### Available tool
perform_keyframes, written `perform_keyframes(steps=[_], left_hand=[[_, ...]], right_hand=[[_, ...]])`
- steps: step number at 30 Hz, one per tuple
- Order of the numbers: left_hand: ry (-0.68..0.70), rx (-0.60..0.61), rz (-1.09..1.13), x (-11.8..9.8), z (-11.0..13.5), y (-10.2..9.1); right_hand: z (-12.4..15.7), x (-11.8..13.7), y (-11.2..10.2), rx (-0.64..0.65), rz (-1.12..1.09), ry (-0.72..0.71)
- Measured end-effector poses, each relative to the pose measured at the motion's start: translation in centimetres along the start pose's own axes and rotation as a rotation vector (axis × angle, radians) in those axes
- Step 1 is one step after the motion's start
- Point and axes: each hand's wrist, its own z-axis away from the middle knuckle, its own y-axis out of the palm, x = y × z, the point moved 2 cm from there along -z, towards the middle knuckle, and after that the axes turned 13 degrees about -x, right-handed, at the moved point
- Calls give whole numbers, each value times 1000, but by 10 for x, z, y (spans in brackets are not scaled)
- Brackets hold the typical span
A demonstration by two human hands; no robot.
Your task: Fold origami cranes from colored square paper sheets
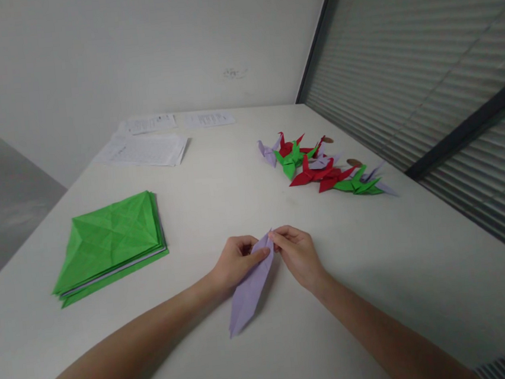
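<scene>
A folded sheet of lilac origami paper [251, 291], long and narrow like a kite, is held between my two hands just above the table. My left hand [238, 259] grips it near its upper part, the thumb pressed flat on the top face and the fingers tucked behind. At the far tip, my right hand [298, 250] pinches the paper between thumb and forefinger. The paper's wide end points down toward me, its corners slightly parted. What the fingers do behind the paper is hidden.
On the white table [218, 204], a stack of creased green paper [114, 235] lies at left. Several folded paper cranes [318, 174] in red, green and lilac cluster at right. Printed sheets [146, 151] lie at the back left. Window blinds [423, 66] border the right side.
</scene>
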Motion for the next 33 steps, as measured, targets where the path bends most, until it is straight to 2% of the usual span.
perform_keyframes(steps=[7,10,12,15,18,26,33], left_hand=[[-28,67,-2,4,3,2],[-21,16,9,4,1,0],[6,-85,60,1,-3,-4],[44,-225,167,-3,-7,-9],[60,-265,225,-7,-8,-11],[2,-82,267,-3,-12,-10],[130,-183,199,-2,-15,-16]], right_hand=[[-7,6,-1,-61,-97,-3],[-9,8,-3,-90,-133,-11],[-6,6,-1,-10,-106,26],[4,-2,6,240,65,140],[12,-9,10,374,189,214],[-3,-1,0,246,269,106],[-2,1,3,290,246,95]])
